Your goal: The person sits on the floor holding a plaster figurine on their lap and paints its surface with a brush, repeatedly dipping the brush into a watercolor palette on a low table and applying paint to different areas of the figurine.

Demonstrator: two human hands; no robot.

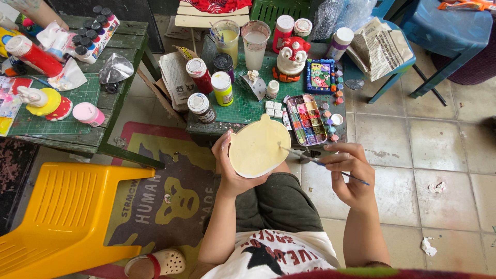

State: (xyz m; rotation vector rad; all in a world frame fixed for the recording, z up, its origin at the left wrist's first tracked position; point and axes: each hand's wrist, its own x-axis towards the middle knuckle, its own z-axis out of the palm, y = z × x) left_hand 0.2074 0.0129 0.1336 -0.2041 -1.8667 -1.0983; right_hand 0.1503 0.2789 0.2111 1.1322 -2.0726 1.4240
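We are in a craft painting workshop. Landmark: the green cutting mat [248, 106]. On it stand paint bottles [222, 88] and a painted figurine [291, 58]; a paint palette [306, 119] sits at its right edge, rinse cups [255, 45] behind it.

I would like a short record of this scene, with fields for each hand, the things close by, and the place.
left hand: holds a cream disc from below
right hand: holds a thin brush, tip on the disc
near: paint palette, paint bottles, two cups, clown figure
surface: green mat on a low table
beside: yellow chair
floor: pale tiles
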